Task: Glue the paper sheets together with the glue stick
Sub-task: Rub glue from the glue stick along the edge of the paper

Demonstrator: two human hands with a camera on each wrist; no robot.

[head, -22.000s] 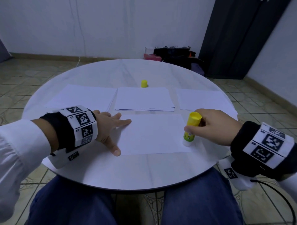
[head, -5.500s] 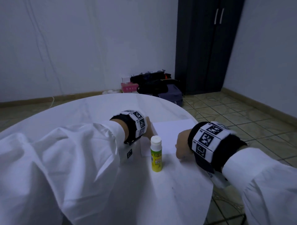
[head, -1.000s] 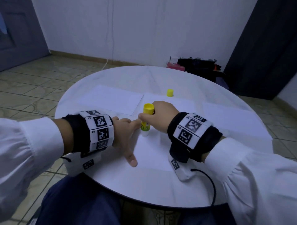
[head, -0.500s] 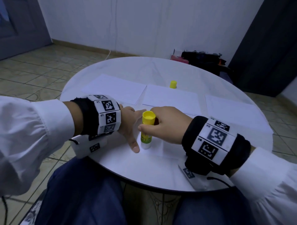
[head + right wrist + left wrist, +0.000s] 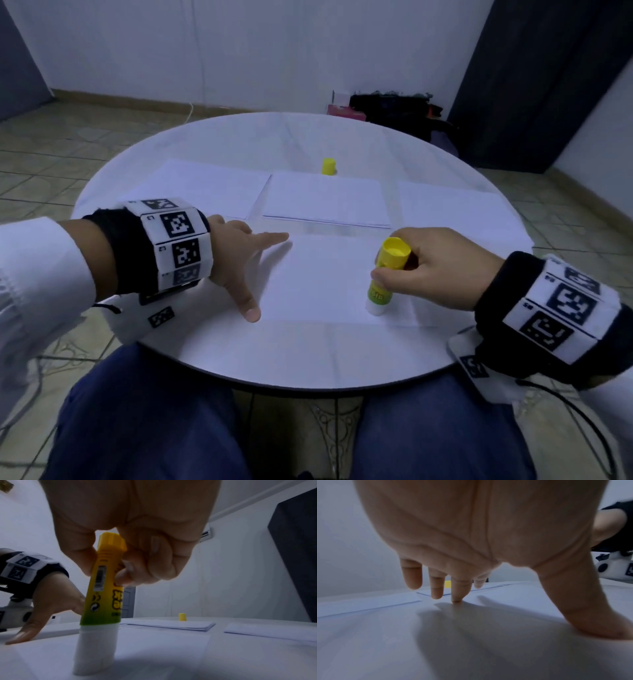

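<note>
Yellow glue stick (image 5: pixel 385 274), light and rigid, stands in our right hand (image 5: pixel 435 267), fingers wrapped mid-barrel, on the flimsy paper sheet (image 5: pixel 325 274) near the counter's front edge; our left hand (image 5: pixel 236 260) splays flat, pinning it.

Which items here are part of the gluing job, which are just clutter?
In the job:
- glue stick, gripped by right hand, tip down on near sheet
- left hand, pressing that sheet flat
- middle paper stack, left sheet, right sheet
- yellow cap, off the stick

Lying about:
- bags on the floor by the wall
- dark cabinet
</note>
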